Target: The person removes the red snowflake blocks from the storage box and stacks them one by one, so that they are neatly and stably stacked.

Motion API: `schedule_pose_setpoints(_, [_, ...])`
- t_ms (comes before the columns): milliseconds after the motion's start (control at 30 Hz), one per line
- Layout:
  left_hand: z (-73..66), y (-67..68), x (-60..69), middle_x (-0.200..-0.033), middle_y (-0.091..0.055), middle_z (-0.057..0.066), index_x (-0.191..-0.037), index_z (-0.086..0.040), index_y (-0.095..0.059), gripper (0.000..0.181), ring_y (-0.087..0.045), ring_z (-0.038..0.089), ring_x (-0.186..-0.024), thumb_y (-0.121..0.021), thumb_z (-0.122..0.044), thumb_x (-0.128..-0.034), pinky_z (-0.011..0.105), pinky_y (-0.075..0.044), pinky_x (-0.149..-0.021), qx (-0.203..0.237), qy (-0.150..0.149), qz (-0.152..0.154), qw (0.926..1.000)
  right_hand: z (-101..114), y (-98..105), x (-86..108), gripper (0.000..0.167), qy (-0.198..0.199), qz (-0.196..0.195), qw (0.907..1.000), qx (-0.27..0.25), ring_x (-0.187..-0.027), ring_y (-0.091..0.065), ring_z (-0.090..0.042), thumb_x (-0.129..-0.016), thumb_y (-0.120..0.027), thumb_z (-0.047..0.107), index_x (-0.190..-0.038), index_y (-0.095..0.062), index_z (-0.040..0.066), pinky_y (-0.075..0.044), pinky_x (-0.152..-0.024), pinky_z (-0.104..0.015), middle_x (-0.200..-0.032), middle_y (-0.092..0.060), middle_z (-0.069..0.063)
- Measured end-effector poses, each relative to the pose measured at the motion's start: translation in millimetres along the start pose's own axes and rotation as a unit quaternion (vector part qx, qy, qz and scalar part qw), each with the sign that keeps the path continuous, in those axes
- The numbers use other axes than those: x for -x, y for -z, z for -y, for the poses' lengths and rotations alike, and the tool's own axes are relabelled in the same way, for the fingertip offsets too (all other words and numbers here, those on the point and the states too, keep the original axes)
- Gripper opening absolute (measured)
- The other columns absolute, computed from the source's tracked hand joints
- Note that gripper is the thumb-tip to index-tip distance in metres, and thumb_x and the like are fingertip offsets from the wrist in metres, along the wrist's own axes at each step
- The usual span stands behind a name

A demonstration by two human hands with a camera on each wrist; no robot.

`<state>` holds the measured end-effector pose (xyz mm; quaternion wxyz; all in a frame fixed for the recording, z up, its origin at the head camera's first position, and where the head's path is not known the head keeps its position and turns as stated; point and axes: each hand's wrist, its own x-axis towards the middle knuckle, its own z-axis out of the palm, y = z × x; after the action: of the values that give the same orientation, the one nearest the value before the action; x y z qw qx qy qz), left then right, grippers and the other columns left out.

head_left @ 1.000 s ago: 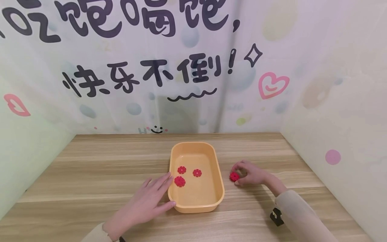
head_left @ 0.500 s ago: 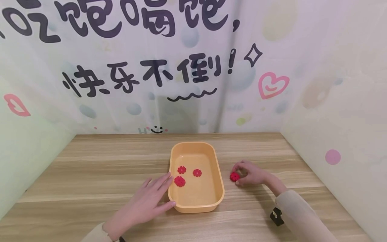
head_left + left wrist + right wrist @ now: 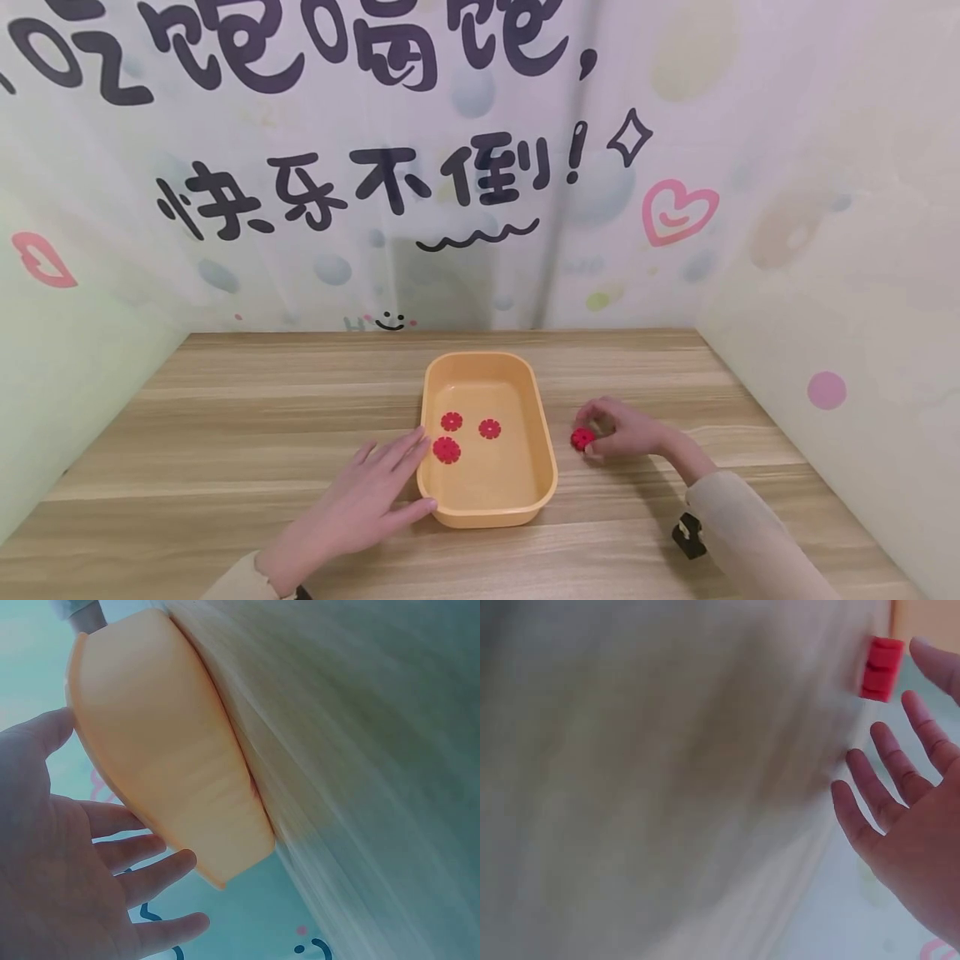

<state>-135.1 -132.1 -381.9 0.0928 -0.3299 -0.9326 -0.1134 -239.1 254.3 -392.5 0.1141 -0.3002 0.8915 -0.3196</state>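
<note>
Red notched-disc stack (image 3: 581, 439) sits on the desk (image 3: 262, 433), right of the orange tray (image 3: 487, 520). Right hand (image 3: 622, 430) curves round it; can't tell if pinching. Left hand (image 3: 362, 498), fingers extended, touches tray's left side. Almost nothing changed this past second; stack likely not lifted yet.

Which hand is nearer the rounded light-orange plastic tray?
Left. The left hand touches the tray at its left rim; the right hand is apart from it, off its right side.

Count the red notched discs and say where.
At least 4: in the orange tray, a far-left disc, a near-left disc and a middle disc; outside, a fourth disc in the right hand. Others may be hidden in stacks.
</note>
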Motion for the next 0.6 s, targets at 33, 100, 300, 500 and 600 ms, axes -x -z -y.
schedule_pose_setpoints(33, [0.0,-0.1,-0.1,-0.138,-0.032,0.01,-0.134,-0.004,-0.036,0.072,-0.034,0.023,-0.121,-0.037,-0.057,-0.0862,0.055,-0.026,-0.092,0.0,-0.001,0.0,1.0,1,2,-0.7,0.036,-0.007,0.0,1.0,-0.005,-0.1,-0.043,-0.031,-0.073,-0.067,0.013,-0.105,-0.052,0.003,-0.034,-0.083,-0.051,-0.104,-0.05,-0.009])
schedule_pose_setpoints(100, [0.0,-0.3,-0.2,-0.138,-0.032,0.01,-0.134,-0.004,-0.036,0.072,-0.034,0.023,-0.121,-0.037,-0.057,-0.0863,0.055,-0.026,-0.092,0.0,-0.001,0.001,1.0,6,8,-3.8,0.036,-0.013,-0.008,0.9999,-0.005,-0.103,-0.042,-0.033,-0.076,-0.064,0.015,-0.107,-0.051,0.002,-0.034,-0.084,-0.053,-0.108,-0.049,-0.011])
schedule_pose_setpoints(300, [-0.7,1.2,-0.1,-0.138,-0.032,0.01,-0.134,-0.003,-0.036,0.071,-0.034,0.023,-0.121,-0.04,-0.055,-0.0861,0.055,-0.026,-0.092,0.0,0.001,0.004,1.0,32,27,-27.6,0.033,0.026,-0.041,0.9985,0.027,-0.1,-0.048,-0.032,-0.081,-0.061,0.017,-0.109,-0.052,0.002,-0.04,-0.079,-0.049,-0.109,-0.053,-0.013])
schedule_pose_setpoints(500, [-1.4,2.6,-0.5,-0.138,-0.032,0.011,-0.134,-0.003,-0.036,0.07,-0.034,0.024,-0.121,-0.044,-0.053,-0.0858,0.055,-0.025,-0.092,0.002,0.004,0.01,0.9999,68,37,-64.5,0.033,0.044,-0.014,0.9986,0.025,-0.096,-0.052,-0.029,-0.08,-0.063,0.013,-0.11,-0.052,0.003,-0.044,-0.078,-0.038,-0.105,-0.054,-0.011])
schedule_pose_setpoints(600, [-1.6,2.4,-0.6,-0.138,-0.032,0.011,-0.134,-0.003,-0.036,0.07,-0.033,0.024,-0.121,-0.044,-0.053,-0.0856,0.055,-0.025,-0.093,0.001,0.004,0.012,0.9999,90,37,-81.3,0.035,0.03,0.016,0.9991,0.026,-0.097,-0.051,-0.028,-0.08,-0.062,0.015,-0.111,-0.052,0.004,-0.044,-0.078,-0.036,-0.106,-0.053,-0.01])
